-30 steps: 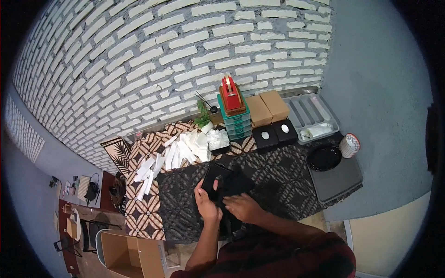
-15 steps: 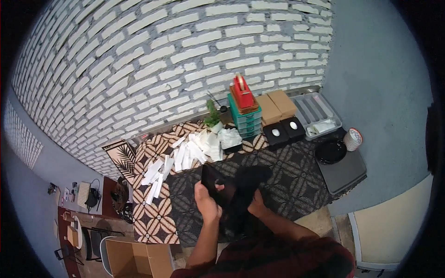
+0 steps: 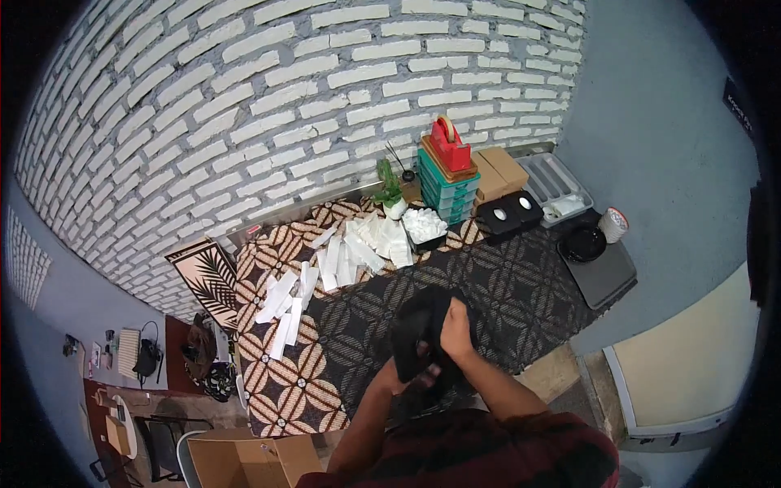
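A floppy-looking black item (image 3: 413, 325), perhaps cloth, is held up in front of me above the near part of the table. A gap shows in its lower part, with skin visible through it. My left hand (image 3: 393, 377) grips its lower left edge, with some fingers hidden behind the black material. My right hand (image 3: 457, 329) is upright on the right side, closed on the edge with the thumb pointing up. Its exact kind cannot be made out, as it is dark and blurred.
Folded white paper strips (image 3: 281, 297) lie on the patterned tabletop. Behind stand a potted plant (image 3: 389, 191), a green drawer unit (image 3: 447, 195) with a red tape dispenser (image 3: 447, 146), and cardboard boxes (image 3: 498, 172). A black plate (image 3: 584, 242) sits on a grey tray (image 3: 606, 276). Lower left is an open carton (image 3: 244, 464).
The black item has been turned and gathered between my hands. My left hand has moved right and lower, while my right hand has come up along its right side. The view has shifted slightly.
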The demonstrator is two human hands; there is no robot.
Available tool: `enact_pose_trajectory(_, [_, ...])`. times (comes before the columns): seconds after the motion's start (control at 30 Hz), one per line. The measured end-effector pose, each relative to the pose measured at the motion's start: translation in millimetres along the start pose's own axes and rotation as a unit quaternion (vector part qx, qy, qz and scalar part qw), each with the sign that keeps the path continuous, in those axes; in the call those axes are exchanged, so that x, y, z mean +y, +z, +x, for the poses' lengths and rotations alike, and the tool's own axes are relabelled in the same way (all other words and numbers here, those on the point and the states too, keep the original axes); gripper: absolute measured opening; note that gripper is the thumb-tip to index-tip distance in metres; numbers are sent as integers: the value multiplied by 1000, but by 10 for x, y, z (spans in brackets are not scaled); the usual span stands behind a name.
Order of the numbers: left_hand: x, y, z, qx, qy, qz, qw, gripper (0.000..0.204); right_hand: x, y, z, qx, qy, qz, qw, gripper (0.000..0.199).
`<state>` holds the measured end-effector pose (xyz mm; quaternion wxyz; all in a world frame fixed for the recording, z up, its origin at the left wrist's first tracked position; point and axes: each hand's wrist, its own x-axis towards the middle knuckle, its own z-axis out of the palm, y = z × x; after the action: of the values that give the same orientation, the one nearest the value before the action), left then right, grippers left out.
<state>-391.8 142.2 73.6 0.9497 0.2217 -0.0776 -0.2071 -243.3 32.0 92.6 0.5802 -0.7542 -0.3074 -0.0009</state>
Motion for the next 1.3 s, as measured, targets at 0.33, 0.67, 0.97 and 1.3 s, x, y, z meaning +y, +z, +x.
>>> enact_pose_trajectory(0.33, [311, 510, -372, 431, 217, 404, 777, 60, -868, 631, -649, -135, -181, -183, 957, 28])
enact_pose_trajectory(0.67, [91, 488, -493, 398, 243, 72, 882, 69, -681, 571, -550, -70, -48, -215, 973, 19])
enact_pose_trajectory(0.97, [197, 724, -142, 318, 276, 31, 907, 81, -458, 307, -405, 56, 92, 5, 994, 24])
enact_pose_trajectory(1.3, [100, 555, 516, 466, 323, 100, 818, 60, -303, -278, -762, 31, 134, 75, 988, 28])
